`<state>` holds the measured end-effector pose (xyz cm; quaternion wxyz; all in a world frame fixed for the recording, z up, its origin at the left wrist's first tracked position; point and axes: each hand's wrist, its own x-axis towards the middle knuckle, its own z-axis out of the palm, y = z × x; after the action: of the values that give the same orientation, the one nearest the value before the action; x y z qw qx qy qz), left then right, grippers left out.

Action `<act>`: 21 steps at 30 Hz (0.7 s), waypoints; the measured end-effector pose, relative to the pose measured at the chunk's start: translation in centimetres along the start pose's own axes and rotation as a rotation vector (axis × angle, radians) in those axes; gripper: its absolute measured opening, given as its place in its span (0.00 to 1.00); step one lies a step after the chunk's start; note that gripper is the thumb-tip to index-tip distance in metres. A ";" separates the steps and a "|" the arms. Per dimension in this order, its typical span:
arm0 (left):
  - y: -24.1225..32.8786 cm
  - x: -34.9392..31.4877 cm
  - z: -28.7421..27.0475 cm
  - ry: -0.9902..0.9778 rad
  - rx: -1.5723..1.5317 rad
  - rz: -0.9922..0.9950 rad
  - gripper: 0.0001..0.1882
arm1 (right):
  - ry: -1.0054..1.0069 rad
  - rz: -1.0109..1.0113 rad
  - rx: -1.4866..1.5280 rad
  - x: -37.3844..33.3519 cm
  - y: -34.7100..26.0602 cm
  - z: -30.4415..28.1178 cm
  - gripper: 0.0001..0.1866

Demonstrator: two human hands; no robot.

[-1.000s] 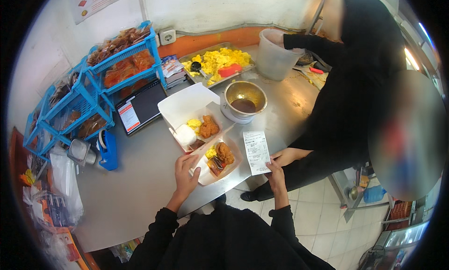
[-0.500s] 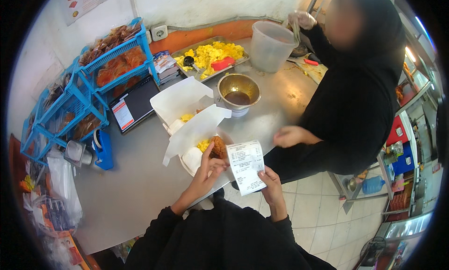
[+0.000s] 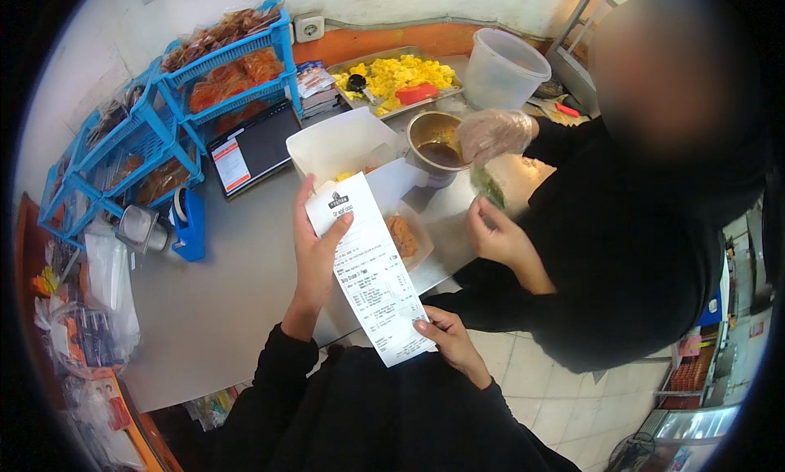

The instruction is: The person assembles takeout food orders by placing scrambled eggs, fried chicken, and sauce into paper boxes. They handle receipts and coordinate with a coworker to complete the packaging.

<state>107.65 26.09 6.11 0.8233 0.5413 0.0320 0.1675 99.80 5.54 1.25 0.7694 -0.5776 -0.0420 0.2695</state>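
Note:
A long white paper receipt (image 3: 370, 280) is stretched slantwise between my hands. My left hand (image 3: 315, 255) pinches its upper part, thumb in front, while my right hand (image 3: 452, 341) grips the lower end. Behind the receipt stand two open white food boxes; the farther box (image 3: 331, 145) has its lid raised, with some yellow food inside. A piece of fried chicken (image 3: 401, 236) shows in the nearer one, mostly hidden by the paper. Just beyond is a metal bowl (image 3: 421, 128) with brown sauce.
At right, a co-worker's gloved hand (image 3: 495, 137) is over the bowl, a bare hand (image 3: 507, 243) below it near green leaves (image 3: 488, 186). Behind are a yellow-food tray (image 3: 392, 75) and plastic bucket (image 3: 511, 67). Left: blue baskets (image 3: 176, 128), tablet (image 3: 262, 149), tape dispenser (image 3: 190, 227).
My left hand has left the nearer box and taken the receipt's upper part; the receipt is now unfolded longer. The co-worker's gloved hand has moved from the bucket to the bowl.

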 end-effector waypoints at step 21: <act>2.3 -3.3 -10.2 0.084 -0.381 -0.318 0.21 | -0.184 0.100 -0.220 0.2 1.9 4.5 0.18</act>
<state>101.64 34.86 3.56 0.9245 0.3570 0.1185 0.0614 97.61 9.94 0.97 0.6802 -0.6324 -0.1130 0.3529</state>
